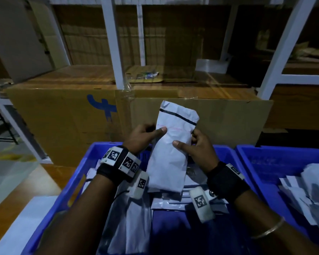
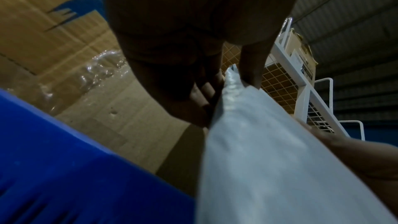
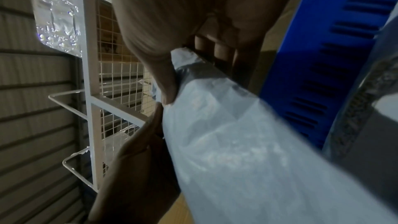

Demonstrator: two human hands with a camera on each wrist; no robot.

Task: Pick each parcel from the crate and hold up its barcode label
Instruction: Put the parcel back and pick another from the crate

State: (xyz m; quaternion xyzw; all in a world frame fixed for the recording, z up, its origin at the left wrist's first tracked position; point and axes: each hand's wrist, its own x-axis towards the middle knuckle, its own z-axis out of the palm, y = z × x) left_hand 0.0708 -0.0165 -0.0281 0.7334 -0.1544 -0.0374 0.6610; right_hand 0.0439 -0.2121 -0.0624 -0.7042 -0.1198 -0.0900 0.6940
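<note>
Both hands hold one white parcel (image 1: 170, 144) up above the blue crate (image 1: 77, 181). The left hand (image 1: 144, 135) pinches its left edge, thumb on the front and fingers behind. The right hand (image 1: 201, 144) pinches its right edge the same way. So each grip is clamped on the parcel, one on each side.

The parcel stands almost straight up, its long side running up and down and leaning a little to the right. A black stripe (image 1: 179, 115) crosses near its top. No barcode label shows on the side facing the person, so it is likely on the far side. I think the parcel needs turning over next, and both hands are equally near for that.

More white parcels (image 1: 133, 227) lie in the crate below.
</note>
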